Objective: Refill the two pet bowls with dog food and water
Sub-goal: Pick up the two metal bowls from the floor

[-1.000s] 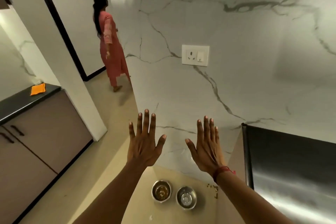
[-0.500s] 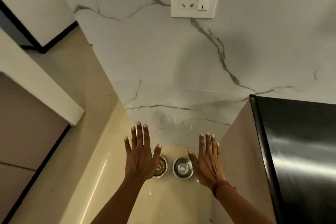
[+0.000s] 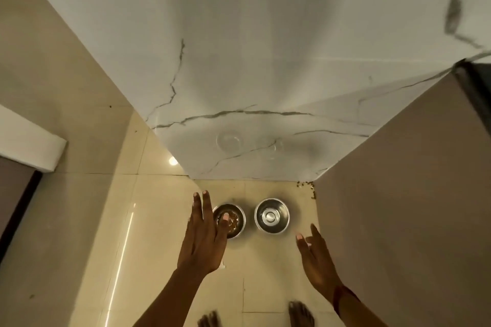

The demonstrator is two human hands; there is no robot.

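Both bowls on floor by wall — my left hand (image 3: 203, 236) over food bowl (image 3: 230, 220), right hand (image 3: 316, 260) beside water bowl (image 3: 271, 216), both spread open, empty — set to lift

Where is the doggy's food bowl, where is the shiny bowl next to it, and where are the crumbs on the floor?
Food bowl (image 3: 233, 221), head view: on the kibble inside.
Shiny bowl (image 3: 271, 216), head view: on its raised centre.
Crumbs (image 3: 305, 184), head view: on the scattered bits in the floor corner.
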